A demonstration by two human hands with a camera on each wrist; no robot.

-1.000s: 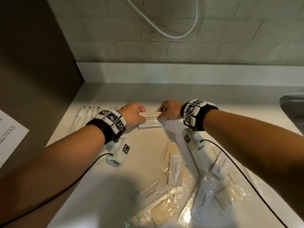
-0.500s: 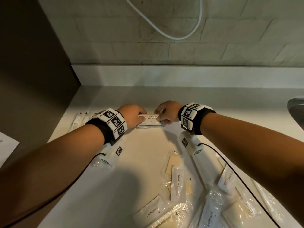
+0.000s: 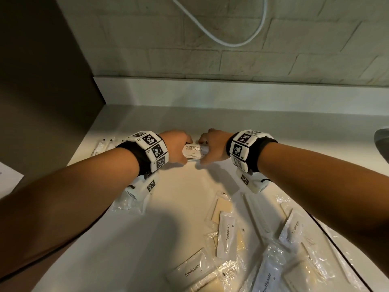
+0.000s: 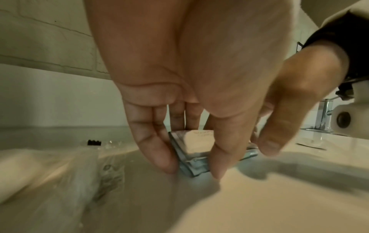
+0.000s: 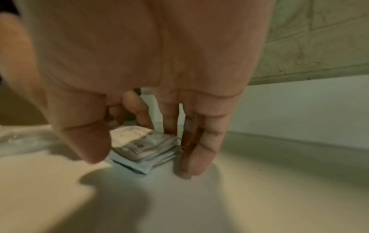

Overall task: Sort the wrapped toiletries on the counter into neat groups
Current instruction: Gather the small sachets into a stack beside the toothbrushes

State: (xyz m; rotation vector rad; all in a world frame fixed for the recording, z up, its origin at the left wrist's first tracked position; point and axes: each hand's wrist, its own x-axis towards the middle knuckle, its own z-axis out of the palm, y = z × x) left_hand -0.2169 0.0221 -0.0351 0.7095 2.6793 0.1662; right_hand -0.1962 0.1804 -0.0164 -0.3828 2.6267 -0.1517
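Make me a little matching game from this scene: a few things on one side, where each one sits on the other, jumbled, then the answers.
Things:
1. shampoo sachets
2. toothpaste packets
3. white cable
4. sheet of paper

Places:
A. hanging in a loop on the brick wall
B. scattered on the near part of the counter
C. stacked between the left hand and right hand
D. at the far left, off the counter

Pairs: 1-C, 2-B, 3-A, 4-D
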